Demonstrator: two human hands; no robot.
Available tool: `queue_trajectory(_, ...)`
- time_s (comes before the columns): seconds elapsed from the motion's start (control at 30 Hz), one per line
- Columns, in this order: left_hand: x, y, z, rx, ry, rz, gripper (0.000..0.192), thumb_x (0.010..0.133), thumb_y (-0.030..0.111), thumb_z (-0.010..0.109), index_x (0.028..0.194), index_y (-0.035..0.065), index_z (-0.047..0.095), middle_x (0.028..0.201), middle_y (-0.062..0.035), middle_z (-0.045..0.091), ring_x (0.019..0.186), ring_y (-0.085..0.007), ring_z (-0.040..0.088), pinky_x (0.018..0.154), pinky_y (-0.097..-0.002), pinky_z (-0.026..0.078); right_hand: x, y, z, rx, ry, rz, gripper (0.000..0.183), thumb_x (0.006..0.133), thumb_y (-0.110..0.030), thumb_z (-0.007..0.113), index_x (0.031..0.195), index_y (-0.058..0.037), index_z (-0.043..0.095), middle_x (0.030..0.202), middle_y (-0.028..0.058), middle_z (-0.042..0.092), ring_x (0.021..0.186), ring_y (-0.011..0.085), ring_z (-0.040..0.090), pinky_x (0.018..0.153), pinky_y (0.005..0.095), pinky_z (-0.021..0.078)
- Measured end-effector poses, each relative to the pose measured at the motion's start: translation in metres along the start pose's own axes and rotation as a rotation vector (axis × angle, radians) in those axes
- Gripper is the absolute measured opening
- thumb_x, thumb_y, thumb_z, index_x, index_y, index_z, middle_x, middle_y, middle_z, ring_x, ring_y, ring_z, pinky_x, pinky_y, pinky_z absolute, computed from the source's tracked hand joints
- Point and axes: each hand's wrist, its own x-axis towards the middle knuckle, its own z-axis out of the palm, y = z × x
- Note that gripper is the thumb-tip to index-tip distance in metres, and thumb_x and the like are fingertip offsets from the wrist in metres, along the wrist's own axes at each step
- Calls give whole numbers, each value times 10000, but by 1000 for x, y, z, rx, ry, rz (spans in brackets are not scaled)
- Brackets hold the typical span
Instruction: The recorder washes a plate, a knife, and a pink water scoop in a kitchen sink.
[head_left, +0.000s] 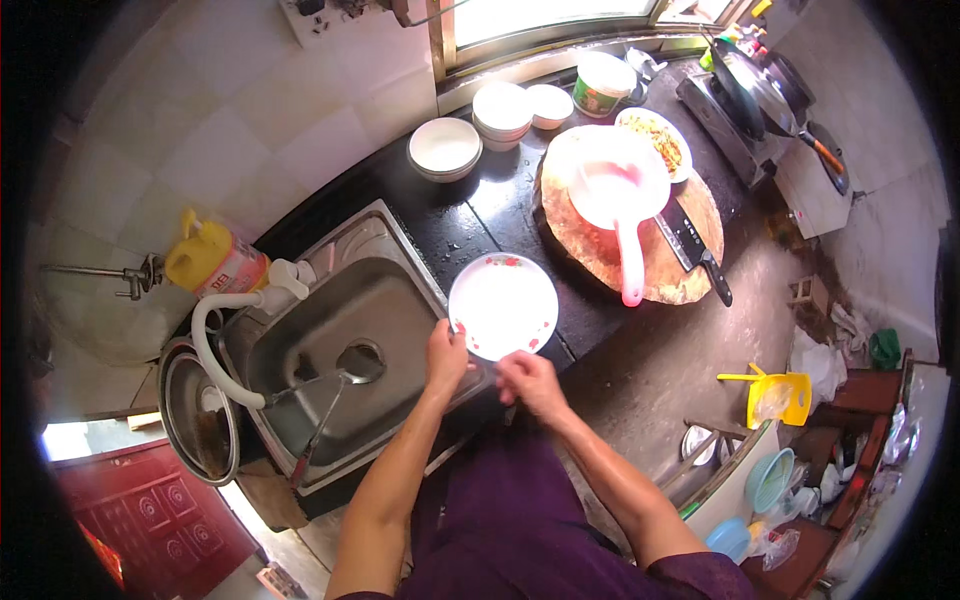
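A white plate (504, 307) with red floral marks on its rim is over the counter beside the sink's right edge. My left hand (447, 354) grips its lower left rim, thumb on top. At the plate's near edge is my right hand (531, 382), fingers curled and blurred; whether it grips the rim is unclear. To the left is the stainless steel sink (315, 427). Water runs into it from the white faucet spout (201, 334). A metal ladle (322, 427) with a dark red handle leans across the sink's near side, its head by the drain.
On a round wooden chopping board (574, 247) sit a pink-handled strainer or dipper (630, 262) and a cleaver (682, 236). Behind stand stacked bowls (445, 146), a plate of food (664, 146) and a tub (600, 90). A wok (757, 82) is far right; a yellow jug (217, 259) is left.
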Motion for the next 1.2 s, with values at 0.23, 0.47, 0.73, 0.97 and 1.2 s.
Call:
queue_trajectory(0.23,-27,-15,-172,-1146,282,124,344,926,355,434,819,64,583,832,-81,625,638,-190,611,525,-279,513,57,34,143,-12,-326,180,277,871,-256,544,1044,-40,552,923,62,606,665,129,587,573,256,491)
queue_trajectory(0.47,-5,-21,-200,-210,685,-194,354,920,321,446,761,44,597,652,-86,567,612,-204,544,517,-338,423,102,67,263,540,-491,542,402,910,-412,400,1086,-77,535,1002,60,585,932,198,550,789,374,468)
queue_trajectory(0.73,-27,-91,-284,827,257,513,270,837,138,570,1074,10,549,1050,-123,568,998,-262,546,899,-389,431,92,9,274,-730,-300,-502,269,847,-194,521,1068,-40,526,1025,90,587,977,284,550,834,382,438)
queue_trajectory(0.97,-73,-133,-315,912,18,-6,454,760,221,612,1167,54,498,1111,-205,537,1001,-349,537,849,-442,439,113,-38,267,-1158,31,-1177,435,743,-57,535,1173,-38,468,1135,182,500,1077,338,468,891,439,384)
queue_trajectory(1.2,-104,-140,-312,989,7,-81,460,787,170,579,1212,49,450,1013,-191,560,983,-357,549,816,-464,441,75,117,234,-974,-42,-517,499,749,-41,548,1226,-8,405,1229,209,458,1105,377,465,917,413,392)
